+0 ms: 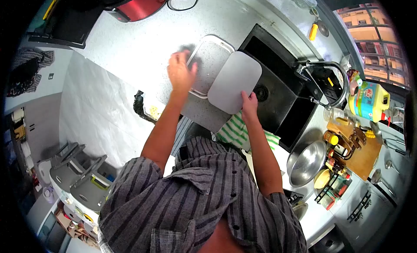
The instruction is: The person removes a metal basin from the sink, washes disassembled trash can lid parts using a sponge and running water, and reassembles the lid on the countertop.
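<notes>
My right hand grips the lower edge of a flat grey panel, rectangular with rounded corners. The panel is held tilted between the counter and the black sink, overlapping both. Beside it on the counter lies a shallow tray with a white rim, its right side partly covered by the panel. My left hand is over the tray's left side, slightly blurred, thumb apart from the fingers and nothing visible in it. I cannot tell whether it touches the rim. Water drops speckle the counter around the tray.
The black sink with a tall faucet is at the right. A green-striped cloth hangs at the counter's front edge. A metal bowl, bottles and a yellow-capped jug stand farther right. A red cooker is at the back.
</notes>
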Demonstrator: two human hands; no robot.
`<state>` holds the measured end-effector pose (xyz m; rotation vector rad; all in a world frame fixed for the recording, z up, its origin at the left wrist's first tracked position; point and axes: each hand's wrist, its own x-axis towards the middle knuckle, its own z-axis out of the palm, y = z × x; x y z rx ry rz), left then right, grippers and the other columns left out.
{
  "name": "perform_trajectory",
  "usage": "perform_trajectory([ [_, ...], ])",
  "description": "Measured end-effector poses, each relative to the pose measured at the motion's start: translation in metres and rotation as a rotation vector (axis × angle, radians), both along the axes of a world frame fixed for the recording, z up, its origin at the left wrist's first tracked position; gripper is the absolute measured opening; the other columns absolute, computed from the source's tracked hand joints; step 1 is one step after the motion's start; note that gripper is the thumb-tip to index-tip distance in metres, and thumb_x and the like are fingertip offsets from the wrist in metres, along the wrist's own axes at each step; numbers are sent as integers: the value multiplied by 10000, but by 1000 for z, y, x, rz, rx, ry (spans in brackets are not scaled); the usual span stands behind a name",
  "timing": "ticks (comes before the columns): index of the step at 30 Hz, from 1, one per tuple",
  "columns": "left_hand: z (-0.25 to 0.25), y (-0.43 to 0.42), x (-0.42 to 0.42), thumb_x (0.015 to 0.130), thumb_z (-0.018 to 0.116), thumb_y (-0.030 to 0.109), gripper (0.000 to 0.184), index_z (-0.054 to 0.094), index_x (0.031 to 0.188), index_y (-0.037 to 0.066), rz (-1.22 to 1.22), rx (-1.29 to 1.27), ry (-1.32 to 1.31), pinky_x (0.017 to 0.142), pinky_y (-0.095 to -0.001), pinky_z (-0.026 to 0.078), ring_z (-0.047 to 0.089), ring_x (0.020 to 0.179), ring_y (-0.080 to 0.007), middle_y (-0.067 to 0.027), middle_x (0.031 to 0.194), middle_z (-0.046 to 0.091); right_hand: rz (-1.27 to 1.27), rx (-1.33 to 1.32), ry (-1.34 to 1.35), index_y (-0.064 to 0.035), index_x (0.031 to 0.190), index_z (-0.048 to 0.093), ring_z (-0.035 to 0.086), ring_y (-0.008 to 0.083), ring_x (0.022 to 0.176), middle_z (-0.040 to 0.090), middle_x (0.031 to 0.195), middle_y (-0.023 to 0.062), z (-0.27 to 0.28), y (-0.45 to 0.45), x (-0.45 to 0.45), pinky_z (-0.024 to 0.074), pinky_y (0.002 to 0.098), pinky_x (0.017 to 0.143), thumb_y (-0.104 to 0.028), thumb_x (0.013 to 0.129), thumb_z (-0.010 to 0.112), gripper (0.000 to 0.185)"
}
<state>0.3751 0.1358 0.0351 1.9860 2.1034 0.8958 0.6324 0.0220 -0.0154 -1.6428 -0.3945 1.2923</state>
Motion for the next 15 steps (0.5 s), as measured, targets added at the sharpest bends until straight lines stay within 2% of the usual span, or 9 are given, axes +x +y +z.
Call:
perform_trajectory([
  [1, 6, 3, -6, 844, 738, 241, 391, 641, 1186, 78, 105, 79, 121, 841, -402, 547, 670, 940, -281, -123, 1003, 658, 4, 9, -9, 31, 1294, 527, 627, 187, 1043, 650, 1209, 107, 1, -2, 0, 501, 321, 890, -134, 997, 597, 346],
  [2, -21, 7, -13, 833, 736, 240, 416, 626, 1218, 127, 131, -81, 154, 824, -421, 553, 681, 937, -290, -102, 1021, 673, 9, 18, -17, 33, 1305, 517, 625, 192, 1061, 646, 1223, 111, 1, -3, 0, 499, 327, 915, -121, 1004, 582, 345],
  [5, -23, 16, -25, 828, 740, 232, 358, 653, 1169, 169, -35, -492, -11, 823, -432, 561, 691, 931, -312, -96, 1076, 688, -57, 62, 39, 24, 1279, 524, 598, 180, 1049, 633, 1201, 93, 7, 1, -5, 468, 327, 928, -135, 981, 604, 347],
  [6, -23, 17, -28, 838, 729, 224, 257, 694, 1089, 178, -56, -429, -12, 800, -437, 563, 703, 899, -320, -96, 1009, 714, -48, 92, 16, 26, 1288, 521, 596, 187, 1077, 629, 1225, 98, 9, 1, -5, 463, 331, 954, -126, 993, 583, 339],
  [9, -22, 17, -32, 847, 720, 224, 183, 735, 1017, 157, -55, -465, -91, 794, -427, 561, 704, 866, -312, -102, 913, 726, -28, 143, -14, 31, 1306, 516, 588, 201, 1136, 622, 1273, 106, 13, 7, -4, 449, 341, 1010, -106, 1016, 540, 322],
  [15, -25, 42, -52, 842, 734, 251, 224, 764, 1049, 172, -121, -470, -174, 778, -428, 559, 703, 838, -313, -101, 904, 738, 1, 230, 99, 46, 1278, 516, 578, 198, 1098, 613, 1237, 108, 28, 33, -7, 446, 342, 991, -123, 1000, 546, 327],
])
